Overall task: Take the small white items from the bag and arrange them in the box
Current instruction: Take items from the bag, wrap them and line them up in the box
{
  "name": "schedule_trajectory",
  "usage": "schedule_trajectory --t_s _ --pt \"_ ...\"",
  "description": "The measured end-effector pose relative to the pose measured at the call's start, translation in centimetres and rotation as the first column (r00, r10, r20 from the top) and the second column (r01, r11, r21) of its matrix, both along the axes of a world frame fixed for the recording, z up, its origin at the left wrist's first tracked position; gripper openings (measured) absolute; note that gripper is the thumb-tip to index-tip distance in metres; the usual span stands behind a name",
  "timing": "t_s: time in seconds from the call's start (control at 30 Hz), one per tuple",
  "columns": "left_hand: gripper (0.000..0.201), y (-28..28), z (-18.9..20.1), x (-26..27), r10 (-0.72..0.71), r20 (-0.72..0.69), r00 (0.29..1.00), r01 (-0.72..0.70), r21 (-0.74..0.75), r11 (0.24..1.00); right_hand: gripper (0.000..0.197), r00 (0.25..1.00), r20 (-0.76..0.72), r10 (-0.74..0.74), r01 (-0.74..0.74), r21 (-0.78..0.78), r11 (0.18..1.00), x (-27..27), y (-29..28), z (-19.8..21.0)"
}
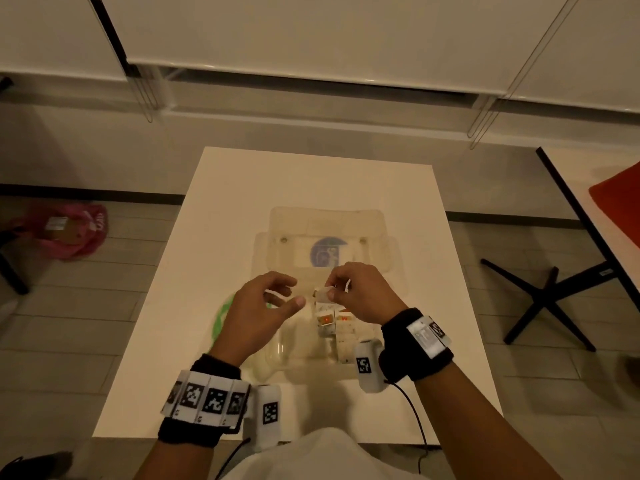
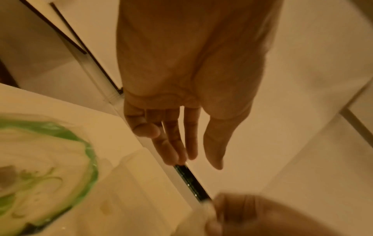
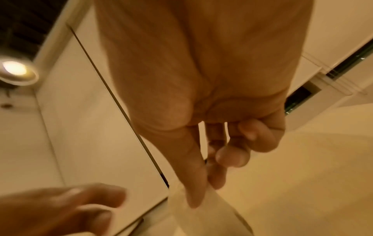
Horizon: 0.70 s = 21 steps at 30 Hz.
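A clear plastic box [image 1: 391, 289] lies with its lid folded back on the white table [image 1: 214, 209]. Several small white items [image 1: 334, 329] with orange marks sit in a row in its near right part. Just above them, my right hand [image 1: 330, 289] pinches one small white item [image 1: 323, 295] between thumb and fingers; the right wrist view shows that item [image 3: 201, 214] under the thumb of this hand [image 3: 206, 191]. My left hand [image 1: 291, 293] hovers beside it, fingers relaxed and holding nothing, also empty [image 2: 196, 162] in the left wrist view. The green-printed bag [image 1: 221, 317] [image 2: 40, 159] lies under the left hand.
A pink bag [image 1: 69, 230] lies on the floor at the left. At the right stand a black cross-shaped table base [image 1: 547, 299] and an orange seat [image 1: 620, 195]. Bare tabletop shows beyond the box and along the near edge.
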<state>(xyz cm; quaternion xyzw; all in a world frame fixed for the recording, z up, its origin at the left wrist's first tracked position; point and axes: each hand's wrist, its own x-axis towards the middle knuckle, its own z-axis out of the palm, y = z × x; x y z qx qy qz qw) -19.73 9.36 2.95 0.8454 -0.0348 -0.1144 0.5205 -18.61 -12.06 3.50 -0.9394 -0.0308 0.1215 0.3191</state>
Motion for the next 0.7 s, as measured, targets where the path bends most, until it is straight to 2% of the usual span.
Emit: schedule_trajectory --t_s 0.1,0.13,0.3,0.37,0.43,0.57,0.7 --pt "0.006 2.8 -0.3 -0.2 -0.003 -0.119 0.993 -0.001 -0.031 1.0 0.01 0.986 -0.168 -0.001 -0.021 -0.124 0.992 1.2 0.0 -3.5" --pt "0.006 4.0 -0.6 -0.4 -0.009 -0.155 0.988 0.006 -0.017 1.0 0.011 0.976 -0.217 -0.011 -0.019 -0.14 0.99 1.5 0.1 -4.6" --pt "0.023 10.1 -3.4 -2.8 -0.031 -0.37 0.929 0.072 0.097 0.993 0.021 0.911 -0.413 -0.001 -0.088 -0.197 0.977 1.8 0.7 -8.6" --pt "0.029 12.2 -5.0 -4.1 -0.013 -0.455 0.89 0.098 0.165 0.981 0.017 0.888 -0.461 0.007 -0.118 -0.212 0.97 1.7 1.0 -9.9" --pt "0.031 14.0 -6.5 -5.5 -0.013 -0.544 0.839 0.161 0.225 0.961 0.009 0.872 -0.489 0.007 -0.133 -0.224 0.965 1.7 1.2 -10.7" --pt "0.035 16.3 -9.4 -8.1 -0.017 -0.68 0.733 0.292 0.293 0.91 0.024 0.877 -0.481 0.007 -0.169 -0.293 0.941 1.9 1.4 -11.6" --pt "0.031 17.3 -11.0 -10.1 0.036 -0.747 0.664 0.346 0.35 0.871 0.023 0.912 -0.408 0.048 -0.216 -0.377 0.9 2.2 1.3 -11.8"
